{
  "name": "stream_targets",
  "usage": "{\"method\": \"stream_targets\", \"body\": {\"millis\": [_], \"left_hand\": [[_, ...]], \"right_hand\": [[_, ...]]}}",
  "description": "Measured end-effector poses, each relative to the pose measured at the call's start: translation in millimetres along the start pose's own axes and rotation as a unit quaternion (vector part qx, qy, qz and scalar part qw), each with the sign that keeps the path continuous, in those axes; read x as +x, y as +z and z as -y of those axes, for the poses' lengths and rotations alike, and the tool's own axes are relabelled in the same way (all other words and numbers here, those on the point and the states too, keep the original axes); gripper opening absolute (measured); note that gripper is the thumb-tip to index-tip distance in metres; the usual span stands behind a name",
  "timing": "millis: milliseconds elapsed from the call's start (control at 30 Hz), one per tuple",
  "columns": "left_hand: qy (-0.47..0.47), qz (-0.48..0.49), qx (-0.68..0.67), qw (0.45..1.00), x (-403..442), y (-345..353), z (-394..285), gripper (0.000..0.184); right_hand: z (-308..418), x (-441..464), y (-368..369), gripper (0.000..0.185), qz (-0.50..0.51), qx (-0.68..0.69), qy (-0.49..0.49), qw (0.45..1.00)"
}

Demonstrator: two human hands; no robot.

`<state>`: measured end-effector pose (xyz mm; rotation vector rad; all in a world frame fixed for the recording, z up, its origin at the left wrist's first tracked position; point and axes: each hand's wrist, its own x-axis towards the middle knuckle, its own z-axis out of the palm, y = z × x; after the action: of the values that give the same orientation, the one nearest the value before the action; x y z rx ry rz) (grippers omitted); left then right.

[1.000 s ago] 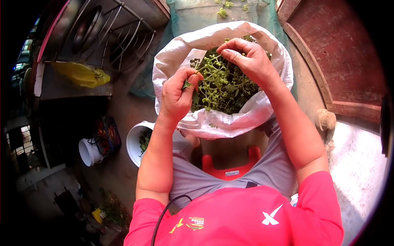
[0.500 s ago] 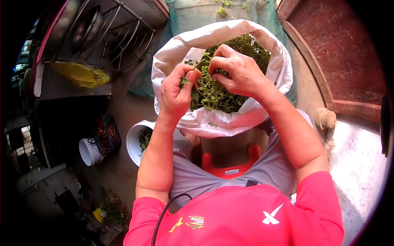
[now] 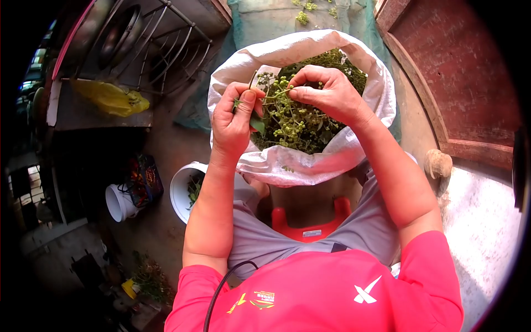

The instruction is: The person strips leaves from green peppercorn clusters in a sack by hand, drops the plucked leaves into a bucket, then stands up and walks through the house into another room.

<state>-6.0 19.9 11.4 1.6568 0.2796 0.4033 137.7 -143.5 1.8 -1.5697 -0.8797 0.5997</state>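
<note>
Both hands are over an open white woven sack (image 3: 301,171), its rim rolled out and its inside heaped with green berry clusters (image 3: 301,130). Between thumb and fingers, my left hand (image 3: 232,119) grips a sprig; a cut stem end sticks up and a green leaf (image 3: 257,123) hangs below. My right hand (image 3: 332,95) is closed in a pinch on the green stalk of a berry cluster (image 3: 275,91) that stretches between the two hands. Whether this stalk is still joined to the sprig in my left hand is hidden by the fingers.
Left of my leg stands a white bucket (image 3: 178,193) with leaves inside. Farther left are a smaller white bucket (image 3: 115,203) and a dark patterned bag (image 3: 145,180). A metal rack (image 3: 171,41) and yellow plastic bag (image 3: 110,99) are upper left. A red stool (image 3: 312,232) is below me.
My left hand has shifted slightly left and down, and my right hand has turned flatter. The berry cluster between them now shows more openly, and more of the hanging leaf is visible.
</note>
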Motion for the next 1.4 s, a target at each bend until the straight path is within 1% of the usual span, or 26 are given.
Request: {"method": "stream_targets", "body": {"millis": [33,67,100,133,267,367,433,467,567,600,667,733,833,867,933,1000,1067,1100,1133,1167,1200,1233,1267,1333,1367,1400], "left_hand": [[-0.003,0.000,-0.047,0.999,0.2,0.7,2.0,0.018],[-0.007,0.000,-0.093,0.996,0.5,1.4,3.0,0.018],[-0.006,-0.002,-0.094,0.996,1.0,2.0,3.1,0.018],[-0.005,-0.003,-0.121,0.993,1.6,2.4,2.9,0.017],[-0.016,-0.018,-0.169,0.985,1.2,-2.6,6.0,0.016],[-0.037,-0.043,-0.161,0.985,1.6,-9.0,6.0,0.016],[-0.038,-0.039,-0.148,0.987,1.9,-8.8,3.2,0.016],[-0.039,-0.035,-0.135,0.989,1.8,-8.3,2.1,0.016],[-0.028,-0.029,-0.124,0.991,2.2,-3.4,2.1,0.016],[-0.028,-0.029,-0.124,0.991,2.4,-3.3,3.2,0.016],[-0.020,-0.021,-0.112,0.993,2.4,-3.2,6.6,0.016],[-0.023,-0.011,-0.084,0.996,1.2,-0.5,2.4,0.017],[-0.024,0.007,-0.050,0.998,-2.1,4.4,-4.0,0.018],[-0.023,0.014,-0.044,0.999,-2.5,5.0,-4.8,0.018],[-0.019,0.015,-0.054,0.998,-1.7,3.8,-2.0,0.017],[-0.034,-0.013,-0.113,0.993,0.0,1.8,0.0,0.016],[-0.053,-0.031,-0.110,0.992,1.7,0.0,1.4,0.016],[-0.060,-0.032,-0.150,0.986,3.0,-1.8,4.7,0.017],[-0.066,-0.032,-0.191,0.979,3.9,-3.4,6.3,0.018],[-0.070,-0.030,-0.193,0.978,4.1,-5.8,6.2,0.019],[-0.070,-0.031,-0.193,0.978,4.8,-8.8,7.0,0.019],[-0.066,-0.043,-0.222,0.972,5.9,-12.2,8.6,0.019],[-0.062,-0.056,-0.251,0.964,6.6,-14.7,9.7,0.020],[-0.059,-0.063,-0.256,0.963,7.8,-16.4,10.6,0.020],[-0.066,-0.069,-0.244,0.965,7.9,-16.4,12.0,0.020],[-0.073,-0.075,-0.233,0.967,7.6,-15.7,12.4,0.020]], "right_hand": [[2.1,-0.7,0.9,0.017,0.001,-0.001,-0.001,1.000],[6.1,-2.7,2.6,0.018,-0.005,0.100,0.068,0.993],[9.2,-3.5,3.8,0.019,-0.010,0.200,0.137,0.970],[7.7,-3.0,4.4,0.019,-0.009,0.199,0.137,0.970],[-3.5,-0.2,1.6,0.019,-0.059,0.340,0.156,0.925],[3.7,-0.4,-5.6,0.016,-0.049,0.294,0.139,0.945],[5.3,-2.6,-6.2,0.017,-0.014,0.212,0.141,0.967],[6.3,-2.3,-5.0,0.017,-0.014,0.213,0.142,0.967],[13.3,-0.7,-3.5,0.019,-0.034,0.130,0.065,0.989],[9.6,0.3,-2.8,0.019,-0.034,0.130,0.065,0.989],[-1.5,2.8,-0.1,0.019,-0.017,-0.052,-0.070,0.996],[4.4,-1.1,9.0,0.019,-0.026,-0.104,-0.035,0.994],[-1.8,-1.7,17.7,0.017,-0.042,-0.188,-0.055,0.980],[-2.2,-1.9,17.2,0.017,-0.042,-0.188,-0.055,0.980],[1.6,-2.3,16.3,0.015,-0.048,-0.240,-0.032,0.969],[0.5,-2.4,14.2,0.013,-0.062,-0.233,-0.046,0.969],[4.1,-2.7,12.2,0.015,-0.049,-0.203,-0.055,0.976],[2.7,-1.6,13.1,0.015,-0.045,-0.137,-0.054,0.988],[3.6,-2.0,11.1,0.015,-0.044,-0.136,-0.054,0.988],[6.6,-2.3,7.8,0.013,-0.046,0.010,0.020,0.999],[9.0,-2.5,5.3,0.012,-0.046,0.155,0.093,0.982],[7.1,-1.1,0.8,0.010,-0.081,0.238,0.107,0.962],[0.0,1.0,-8.2,0.010,-0.081,0.280,0.120,0.949],[3.3,2.0,-16.1,0.011,-0.106,0.214,0.115,0.964],[7.0,1.0,-17.3,0.016,-0.108,0.160,0.078,0.978],[6.1,1.1,-15.6,0.016,-0.106,0.161,0.078,0.978]]}}
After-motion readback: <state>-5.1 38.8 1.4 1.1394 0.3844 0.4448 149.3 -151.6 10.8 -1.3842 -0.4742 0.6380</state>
